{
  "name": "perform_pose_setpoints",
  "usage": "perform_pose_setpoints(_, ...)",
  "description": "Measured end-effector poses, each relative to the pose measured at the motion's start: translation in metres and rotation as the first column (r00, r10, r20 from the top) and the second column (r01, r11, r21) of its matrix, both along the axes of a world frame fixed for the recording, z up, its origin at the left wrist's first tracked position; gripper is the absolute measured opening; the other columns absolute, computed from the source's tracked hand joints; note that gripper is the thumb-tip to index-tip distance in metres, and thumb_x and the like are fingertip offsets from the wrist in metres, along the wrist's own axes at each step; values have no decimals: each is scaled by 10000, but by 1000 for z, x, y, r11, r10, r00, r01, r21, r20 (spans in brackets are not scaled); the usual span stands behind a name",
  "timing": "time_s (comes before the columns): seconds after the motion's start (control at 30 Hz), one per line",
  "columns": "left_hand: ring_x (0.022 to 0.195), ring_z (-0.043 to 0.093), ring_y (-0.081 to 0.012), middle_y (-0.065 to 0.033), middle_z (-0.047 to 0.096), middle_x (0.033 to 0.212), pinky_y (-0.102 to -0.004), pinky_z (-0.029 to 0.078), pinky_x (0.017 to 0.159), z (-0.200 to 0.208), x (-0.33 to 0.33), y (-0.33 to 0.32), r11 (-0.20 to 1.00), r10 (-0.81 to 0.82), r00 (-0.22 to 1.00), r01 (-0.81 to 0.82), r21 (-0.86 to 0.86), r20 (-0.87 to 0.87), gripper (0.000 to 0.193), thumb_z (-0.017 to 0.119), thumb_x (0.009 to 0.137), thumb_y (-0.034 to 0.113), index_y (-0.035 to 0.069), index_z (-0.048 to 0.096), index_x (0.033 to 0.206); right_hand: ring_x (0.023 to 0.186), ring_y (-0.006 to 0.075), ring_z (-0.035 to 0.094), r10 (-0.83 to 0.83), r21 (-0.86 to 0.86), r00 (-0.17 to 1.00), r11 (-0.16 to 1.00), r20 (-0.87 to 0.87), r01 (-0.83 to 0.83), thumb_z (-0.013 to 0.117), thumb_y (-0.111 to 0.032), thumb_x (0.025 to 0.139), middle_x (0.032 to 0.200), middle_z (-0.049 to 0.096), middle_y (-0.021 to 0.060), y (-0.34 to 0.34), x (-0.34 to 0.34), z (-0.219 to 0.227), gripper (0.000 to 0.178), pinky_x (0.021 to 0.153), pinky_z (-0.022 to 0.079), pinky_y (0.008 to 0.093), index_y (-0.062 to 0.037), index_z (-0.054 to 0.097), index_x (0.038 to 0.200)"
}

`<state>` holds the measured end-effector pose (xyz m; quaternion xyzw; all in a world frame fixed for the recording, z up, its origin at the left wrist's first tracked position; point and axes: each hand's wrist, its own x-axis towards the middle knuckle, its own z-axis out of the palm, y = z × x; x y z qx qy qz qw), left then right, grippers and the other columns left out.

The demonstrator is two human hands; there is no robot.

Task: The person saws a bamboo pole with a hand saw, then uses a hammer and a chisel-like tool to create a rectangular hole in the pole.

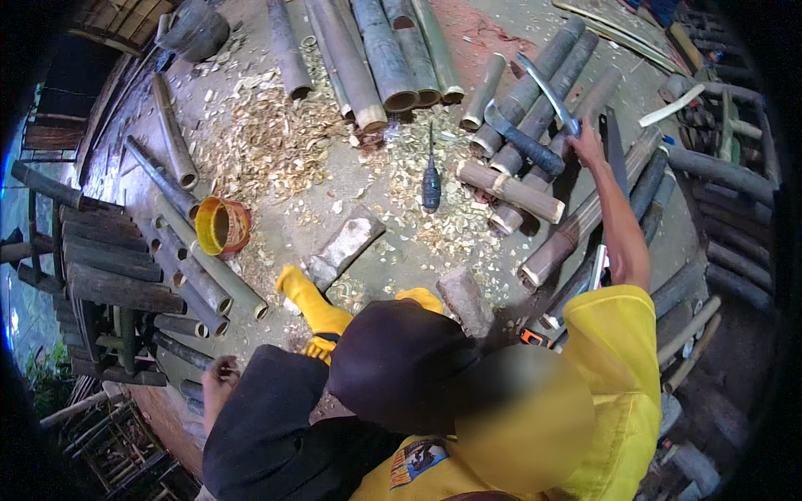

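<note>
At the upper right my right hand [589,146] is closed on the blue handle of a long curved knife [543,88], its blade pointing up and left over the bamboo poles. Just left of it, a sickle [522,142] with a dark wrapped handle lies across bamboo tubes [535,88]. A dark saw [614,154] stands beside my right wrist. My left hand [221,377] is beside my dark-clad knee with its fingers curled; anything inside them is hidden. On the shaving-covered floor lies a pointed tool [431,188] with a black wrapped handle.
Bamboo shavings [267,125] cover the floor. A red and yellow bucket [238,230] stands at left among bamboo tubes [205,284]. Two rough blocks [347,246] lie near my yellow footwear [322,313]. More bamboo poles [388,63] lie ahead. An orange tape measure [535,337] is at right.
</note>
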<state>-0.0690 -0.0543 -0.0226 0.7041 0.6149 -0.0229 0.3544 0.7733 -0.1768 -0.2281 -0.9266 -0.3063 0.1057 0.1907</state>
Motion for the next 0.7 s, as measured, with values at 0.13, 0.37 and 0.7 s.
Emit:
perform_pose_setpoints(0.13,677,562,-153,-92,577,769,-279,462,610,34,44,43,993,-105,988,110,33,-116,292,583,675,-18,-34,565,966,841,347,607,-9,30,962,1000,271,1,637,-167,733,948,610,207,4,-16,16,500,736,466,436,-66,458,1189)
perform_pose_setpoints(0.37,1027,527,-327,-189,542,1096,-383,424,897,-71,143,76,856,-511,852,516,28,-112,707,767,607,294,59,483,1210,819,326,593,386,449,898,778,210,-439,619,-148,744,878,606,176,86,-162,96,384,734,464,406,-33,528,1098)
perform_pose_setpoints(0.7,1102,453,-338,-119,451,1246,-450,381,907,-194,205,68,883,-347,928,372,286,-135,880,744,569,123,214,347,1349,930,440,528,279,522,909,849,-311,-82,637,-268,770,973,519,332,240,-319,19,594,822,401,483,-11,311,1195)
